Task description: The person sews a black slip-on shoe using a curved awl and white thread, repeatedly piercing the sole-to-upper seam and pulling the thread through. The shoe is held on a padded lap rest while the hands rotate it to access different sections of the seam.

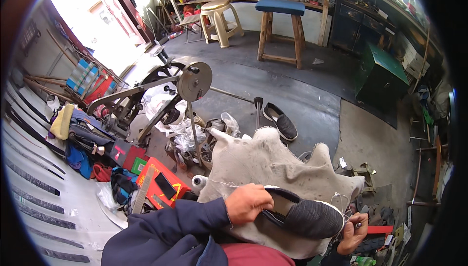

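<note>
A dark slip-on shoe (314,217) lies across the pale grey cloth (258,156) on my lap, its toe to the right. At its heel, my left hand (247,204) is closed on the edge of the opening. White thread runs from a white spool (199,181) on the left toward this hand. My right hand (353,233) is beside the toe, its fingers closed around a small tool with a dark, rounded end (359,225); the rest of the tool is hidden. Loose loops of white thread (341,199) stand up between the toe and that hand.
The matching dark shoe (280,121) stands on the floor ahead. A hand-cranked metal machine (194,82) rises at left. Near my left arm, a phone (165,186) lies on an orange box (157,169). Farther back are a blue-topped stool (280,7) and a green cabinet (382,73).
</note>
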Demonstrator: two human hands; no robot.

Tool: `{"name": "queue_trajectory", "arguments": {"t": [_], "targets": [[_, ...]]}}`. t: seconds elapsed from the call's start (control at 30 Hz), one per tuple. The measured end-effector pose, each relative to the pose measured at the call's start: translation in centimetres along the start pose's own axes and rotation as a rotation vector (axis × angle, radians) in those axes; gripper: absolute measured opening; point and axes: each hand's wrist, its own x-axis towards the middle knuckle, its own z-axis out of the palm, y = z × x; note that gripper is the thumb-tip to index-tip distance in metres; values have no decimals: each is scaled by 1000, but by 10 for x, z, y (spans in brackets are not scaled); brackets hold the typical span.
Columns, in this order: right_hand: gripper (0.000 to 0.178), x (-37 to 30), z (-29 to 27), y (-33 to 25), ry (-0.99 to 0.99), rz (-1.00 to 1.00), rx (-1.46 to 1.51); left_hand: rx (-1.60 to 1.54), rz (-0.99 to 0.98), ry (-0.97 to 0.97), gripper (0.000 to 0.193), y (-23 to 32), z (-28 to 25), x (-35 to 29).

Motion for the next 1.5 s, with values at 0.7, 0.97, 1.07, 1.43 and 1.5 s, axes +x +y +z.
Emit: {"name": "queue_trajectory", "arguments": {"t": [0.7,0.97,1.07,1.43,1.5], "targets": [[43,-15,3,-1,-3,-16,-222,51,84,-78,11,-16,1,-12],[45,-18,-1,9,-19,-42,-204,-911,-341,270,25,-6,-25,0],[46,-18,1,9,15,-17,-195,-1466,-218,237,28,1,-20,14],[52,-18,4,1,64,-51,-251,-1022,-272,1176,34,-94,-133,-31],[51,-16,5,1,29,-46,-241,-974,-304,1172,30,-113,-150,-57]]}}
